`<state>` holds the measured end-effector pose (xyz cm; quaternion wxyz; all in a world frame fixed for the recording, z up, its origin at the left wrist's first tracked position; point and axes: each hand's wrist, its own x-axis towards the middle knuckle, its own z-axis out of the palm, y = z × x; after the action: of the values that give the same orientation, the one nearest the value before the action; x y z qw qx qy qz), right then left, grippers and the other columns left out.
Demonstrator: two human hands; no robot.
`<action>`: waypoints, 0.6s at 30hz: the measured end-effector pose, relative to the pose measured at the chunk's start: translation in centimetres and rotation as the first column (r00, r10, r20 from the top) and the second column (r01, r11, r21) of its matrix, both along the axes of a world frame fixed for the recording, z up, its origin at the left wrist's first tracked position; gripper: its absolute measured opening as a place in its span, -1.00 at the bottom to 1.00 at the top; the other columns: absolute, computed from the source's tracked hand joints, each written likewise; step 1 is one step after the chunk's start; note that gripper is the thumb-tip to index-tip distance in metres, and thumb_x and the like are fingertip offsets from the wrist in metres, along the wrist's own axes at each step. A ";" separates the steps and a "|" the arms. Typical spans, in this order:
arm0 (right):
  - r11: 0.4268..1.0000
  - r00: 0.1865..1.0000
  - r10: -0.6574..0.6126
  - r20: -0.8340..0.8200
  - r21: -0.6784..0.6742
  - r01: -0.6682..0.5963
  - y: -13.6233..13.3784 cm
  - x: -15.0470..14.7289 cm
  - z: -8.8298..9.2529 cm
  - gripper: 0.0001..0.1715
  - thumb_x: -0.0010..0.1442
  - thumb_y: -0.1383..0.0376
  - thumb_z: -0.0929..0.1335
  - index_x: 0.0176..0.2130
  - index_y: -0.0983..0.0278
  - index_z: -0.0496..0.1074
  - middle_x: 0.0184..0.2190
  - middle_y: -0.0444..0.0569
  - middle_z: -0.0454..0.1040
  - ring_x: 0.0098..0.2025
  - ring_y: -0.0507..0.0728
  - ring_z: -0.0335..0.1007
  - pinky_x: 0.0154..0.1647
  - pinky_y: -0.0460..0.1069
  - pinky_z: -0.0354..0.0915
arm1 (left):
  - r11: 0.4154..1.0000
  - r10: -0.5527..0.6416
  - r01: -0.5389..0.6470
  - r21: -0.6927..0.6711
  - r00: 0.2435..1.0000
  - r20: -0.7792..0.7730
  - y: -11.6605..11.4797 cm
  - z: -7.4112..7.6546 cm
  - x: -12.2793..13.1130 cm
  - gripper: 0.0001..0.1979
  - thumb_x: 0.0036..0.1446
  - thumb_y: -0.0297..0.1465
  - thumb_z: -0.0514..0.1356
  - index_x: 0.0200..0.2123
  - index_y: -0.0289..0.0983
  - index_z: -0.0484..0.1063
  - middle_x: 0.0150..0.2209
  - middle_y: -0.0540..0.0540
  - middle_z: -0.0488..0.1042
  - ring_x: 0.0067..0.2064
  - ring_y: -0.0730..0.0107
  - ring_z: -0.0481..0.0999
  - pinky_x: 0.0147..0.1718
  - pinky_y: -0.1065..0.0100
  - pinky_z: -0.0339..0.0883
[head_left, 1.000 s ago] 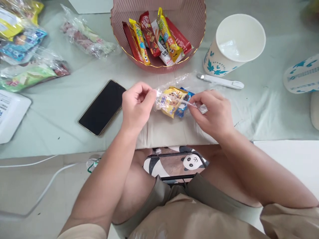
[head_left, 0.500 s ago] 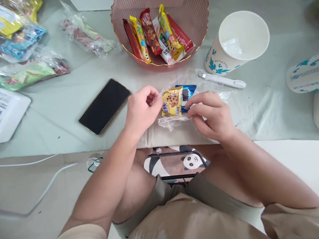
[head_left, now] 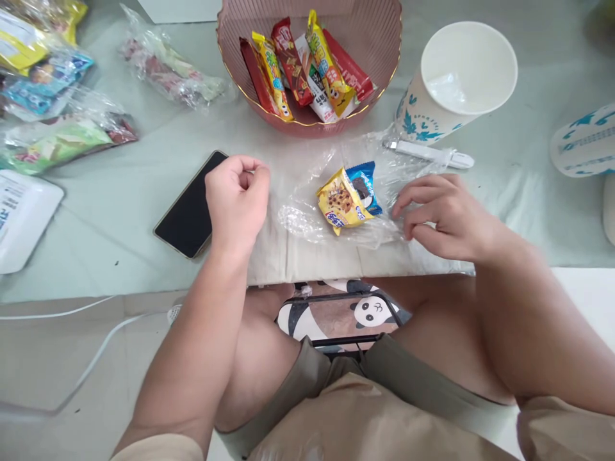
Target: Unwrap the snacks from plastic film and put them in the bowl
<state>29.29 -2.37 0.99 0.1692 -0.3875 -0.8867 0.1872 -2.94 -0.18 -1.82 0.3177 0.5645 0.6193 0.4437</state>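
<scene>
Fingers curl closed on the left hand (head_left: 237, 200), bend loosely on the right hand (head_left: 449, 214), any hold unclear; spreading film (head_left: 300, 216) seems the step; the yellow packet (head_left: 342, 202), toward right's nine o'clock, wants light pinching.

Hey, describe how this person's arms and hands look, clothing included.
Short, loose tan sleeves, plain where visible, leave both forearms bare. The left hand and right hand are ungloved; no watch or ring shows.

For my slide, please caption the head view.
Left hand and right hand flank two snack packets on clear plastic, pink bowl behind.
</scene>
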 end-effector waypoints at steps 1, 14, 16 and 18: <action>0.999 0.999 -0.041 -0.012 0.017 0.041 0.1 -0.1 0.1 -0.68 0.15 0.31 0.28 -0.61 0.19 0.36 -0.34 -0.06 0.62 -0.20 0.23 0.48 -0.07 0.20 0.22 | 0.997 0.066 -0.068 0.033 0.997 0.040 0.0 0.2 0.3 -0.83 0.25 -0.31 0.20 -0.42 -0.17 0.40 -0.61 0.10 0.18 -0.59 0.51 0.12 -0.60 0.32 -0.02; 0.904 0.899 -0.427 -0.097 -0.013 0.428 -1.4 -8.1 -1.2 -0.16 0.10 0.07 0.49 0.27 0.22 0.25 0.08 0.20 0.51 0.04 0.41 0.46 0.08 0.29 0.36 | 0.962 -0.241 0.258 -0.092 0.956 0.167 -0.7 1.3 3.6 -0.82 0.24 -0.32 0.18 -0.42 -0.21 0.39 -0.34 -0.05 0.56 -0.32 0.37 0.56 -0.40 0.39 0.48; 0.921 0.898 -0.388 -0.207 -0.047 0.387 -1.3 -7.8 -1.3 -0.14 0.11 0.16 0.46 0.31 0.18 0.17 0.19 0.19 0.42 0.08 0.35 0.45 0.08 0.23 0.41 | 0.957 -0.196 0.252 -0.144 0.927 0.321 -0.6 1.3 3.6 -0.83 0.27 -0.31 0.16 -0.39 -0.20 0.37 -0.21 -0.08 0.61 -0.24 0.33 0.63 -0.40 0.37 0.55; 0.930 0.892 -0.367 -0.265 -0.079 0.359 -1.1 -7.4 -1.2 -0.22 0.08 0.23 0.45 0.24 0.16 0.22 0.13 0.15 0.43 0.06 0.30 0.46 0.04 0.19 0.45 | 0.952 -0.121 0.218 -0.215 0.912 0.391 -0.5 1.5 3.6 -0.83 0.28 -0.32 0.15 -0.39 -0.20 0.32 -0.21 -0.08 0.62 -0.32 0.37 0.63 -0.53 0.43 0.49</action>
<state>21.84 -3.51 -0.17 0.3175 -0.5185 -0.7638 0.2166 0.69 -0.65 -0.29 0.5369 0.4764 0.5474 0.4302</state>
